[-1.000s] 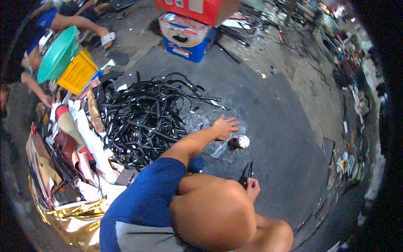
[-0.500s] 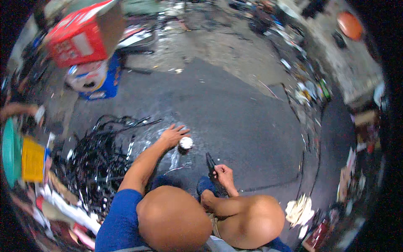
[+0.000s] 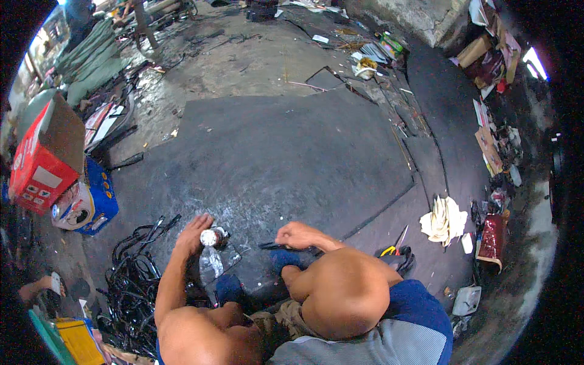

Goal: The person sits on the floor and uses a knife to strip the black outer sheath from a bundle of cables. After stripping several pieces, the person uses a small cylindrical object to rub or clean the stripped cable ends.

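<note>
My left hand [image 3: 194,232] lies with its fingers stretched out on a dark grey sheet [image 3: 292,152], beside a small round container with a white top [image 3: 210,236]. Just nearer to me is a crumpled-looking clear plastic piece [image 3: 211,264], perhaps a bottle. In my right hand [image 3: 298,235], closed fingers hold a thin black strip [image 3: 269,246] that points left, low over the sheet between my knees. A heap of shiny black strips [image 3: 131,286] lies left of my left forearm.
A red carton [image 3: 45,158] and a blue box [image 3: 97,204] stand at the left. Someone else's hand [image 3: 45,286] shows at the left edge, above a yellow crate [image 3: 79,340]. A yellow-handled tool [image 3: 388,250] and a cream cloth [image 3: 444,220] lie right of my knee.
The whole view has swung, so the boxes sit farther left and lower. The black strip in my right hand now points left instead of away from me. My left hand stays beside the container.
</note>
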`<state>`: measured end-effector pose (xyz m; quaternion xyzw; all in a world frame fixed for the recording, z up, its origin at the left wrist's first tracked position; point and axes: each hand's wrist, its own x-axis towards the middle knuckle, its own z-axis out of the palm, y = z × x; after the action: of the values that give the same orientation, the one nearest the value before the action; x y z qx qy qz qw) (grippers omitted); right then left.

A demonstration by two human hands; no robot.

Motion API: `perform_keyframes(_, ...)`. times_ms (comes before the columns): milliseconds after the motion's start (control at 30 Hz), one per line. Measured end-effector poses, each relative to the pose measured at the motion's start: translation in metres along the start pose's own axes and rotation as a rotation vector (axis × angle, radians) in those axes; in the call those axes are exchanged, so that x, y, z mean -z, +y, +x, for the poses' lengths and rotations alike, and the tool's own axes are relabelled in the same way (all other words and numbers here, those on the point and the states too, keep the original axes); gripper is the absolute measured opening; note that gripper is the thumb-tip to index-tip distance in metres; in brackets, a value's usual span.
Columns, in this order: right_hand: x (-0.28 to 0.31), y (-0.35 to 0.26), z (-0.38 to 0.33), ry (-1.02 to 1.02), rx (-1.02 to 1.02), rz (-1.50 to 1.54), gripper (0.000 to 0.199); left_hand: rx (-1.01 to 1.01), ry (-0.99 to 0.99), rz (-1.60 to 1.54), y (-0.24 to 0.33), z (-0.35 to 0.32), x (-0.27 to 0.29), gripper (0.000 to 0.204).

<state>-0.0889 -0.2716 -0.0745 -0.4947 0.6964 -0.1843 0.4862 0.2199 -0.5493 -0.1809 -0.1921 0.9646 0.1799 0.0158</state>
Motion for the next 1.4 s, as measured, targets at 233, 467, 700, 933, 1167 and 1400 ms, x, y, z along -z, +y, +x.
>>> perform_keyframes(233, -0.024, -0.095, 0.02, -0.519, 0.352, 0.004, 0.026, 0.473, 0.615, -0.852, 0.141, -0.075, 0.111, 0.036)
perform_keyframes(467, -0.06, -0.144, 0.054, -0.716, 0.522, 0.088, 0.033, 0.714, 0.131, -1.044, 0.194, -0.17, 0.116, 0.019)
perform_keyframes(700, -0.07, -0.122, 0.078, -0.892, 0.348, 0.162, 0.031, 1.089, 0.207, -0.626, 0.161, -0.353, 0.164, 0.018)
perform_keyframes(933, -0.072, -0.104, 0.086, -0.672, 0.19, 0.169, 0.027, 1.41, 0.114, 0.206, 0.113, -0.356, 0.186, 0.021)
perform_keyframes(1167, -0.02, -0.132, 0.06, -0.821, 0.071, 0.271, 0.053, 0.901, 0.74, 0.466, 0.142, -0.26, 0.214, 0.055)
perform_keyframes(1400, -0.007, -0.246, 0.013, -0.782, 0.087, 1.1, 0.124, -0.095, 0.761, 0.43, 0.196, -0.071, 0.195, 0.059)
